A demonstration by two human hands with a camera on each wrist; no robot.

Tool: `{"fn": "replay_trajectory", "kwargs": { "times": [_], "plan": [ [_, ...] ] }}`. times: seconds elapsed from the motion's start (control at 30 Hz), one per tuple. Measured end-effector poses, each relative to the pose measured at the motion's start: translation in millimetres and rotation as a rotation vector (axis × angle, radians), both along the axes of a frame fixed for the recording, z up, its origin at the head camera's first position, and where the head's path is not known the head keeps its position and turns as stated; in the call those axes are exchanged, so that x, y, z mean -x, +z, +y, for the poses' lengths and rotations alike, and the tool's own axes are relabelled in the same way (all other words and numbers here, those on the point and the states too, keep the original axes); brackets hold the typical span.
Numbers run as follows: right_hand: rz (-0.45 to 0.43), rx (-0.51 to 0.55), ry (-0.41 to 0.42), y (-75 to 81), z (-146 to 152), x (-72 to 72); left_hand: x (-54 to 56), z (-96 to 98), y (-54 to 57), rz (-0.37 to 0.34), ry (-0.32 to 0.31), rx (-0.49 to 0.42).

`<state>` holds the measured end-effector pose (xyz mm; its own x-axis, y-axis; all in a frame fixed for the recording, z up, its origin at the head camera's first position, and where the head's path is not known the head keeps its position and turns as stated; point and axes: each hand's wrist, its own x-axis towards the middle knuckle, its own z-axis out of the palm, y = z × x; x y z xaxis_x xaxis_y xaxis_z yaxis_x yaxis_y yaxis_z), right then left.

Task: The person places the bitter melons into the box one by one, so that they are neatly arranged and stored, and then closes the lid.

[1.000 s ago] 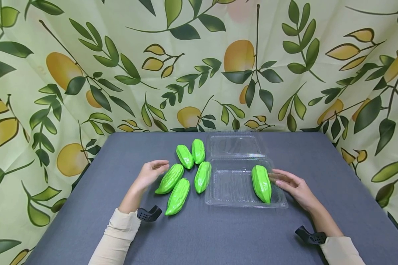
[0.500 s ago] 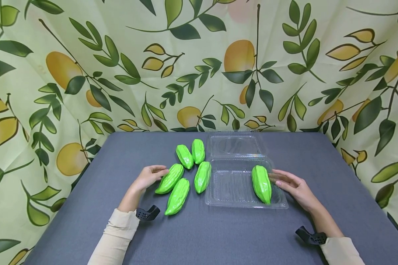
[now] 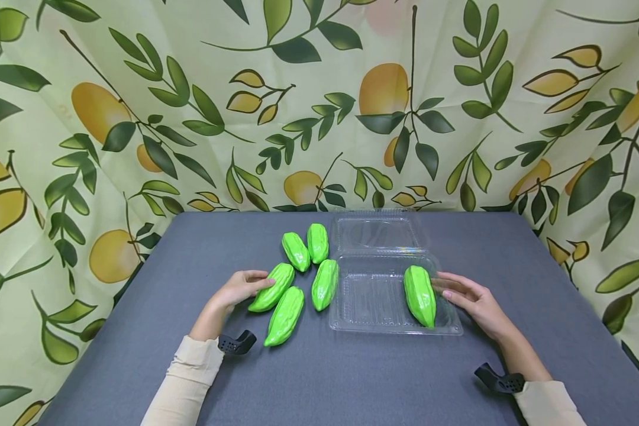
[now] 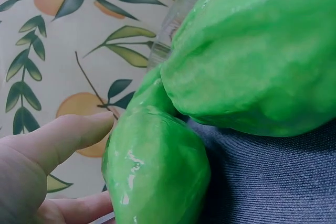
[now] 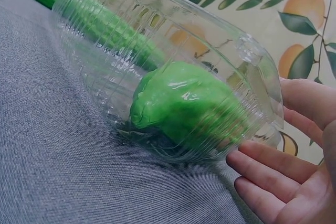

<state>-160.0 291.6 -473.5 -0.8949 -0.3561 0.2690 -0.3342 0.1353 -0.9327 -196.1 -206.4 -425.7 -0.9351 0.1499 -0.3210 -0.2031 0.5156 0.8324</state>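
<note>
My left hand [image 3: 241, 288] is at the left of a loose group of glossy green bitter melons. Its thumb lies over the upper end of the leftmost bitter melon [image 3: 273, 290]. In the left wrist view the thumb and fingers are fairly straight beside that melon [image 4: 157, 166], with no plain curl round it. A larger-looking bitter melon [image 4: 257, 56] fills the upper right there. My right hand [image 3: 471, 299] rests with extended fingers against the right wall of a clear plastic clamshell container [image 3: 370, 296]. One bitter melon [image 3: 420, 296] lies inside, at the container's right side.
Behind the container's base its clear lid [image 3: 378, 234] lies folded back. More bitter melons lie close together, one [image 3: 325, 285] right by the container's left edge and another [image 3: 284, 317] nearest me. A grey cloth [image 3: 351, 378] covers the table; a leaf-patterned curtain [image 3: 319, 89] hangs behind.
My left hand has come down and slightly right, and its thumb is now over the leftmost bitter melon. The right hand and the container have stayed put.
</note>
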Motion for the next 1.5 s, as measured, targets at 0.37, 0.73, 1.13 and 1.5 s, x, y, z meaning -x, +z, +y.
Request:
{"fn": "replay_trajectory", "kwargs": {
  "times": [0.37, 0.73, 1.13, 1.5],
  "plan": [
    [-0.001, 0.006, 0.008, 2.5, -1.4, 0.6, -0.6, -1.4, -2.1, -0.034, -0.022, 0.028],
    [-0.008, 0.000, -0.003, 2.2, -2.3, -0.6, -0.9, -3.5, -2.9, -0.039, -0.039, 0.018],
    [0.001, 0.009, 0.003, 2.9, -2.3, -0.4, -1.0, -3.0, -2.2, -0.054, -0.007, -0.008],
    [-0.002, -0.001, 0.001, 2.7, -1.8, -0.7, 0.1, -2.2, 1.3, -0.051, 0.043, -0.007]
  ]
}}
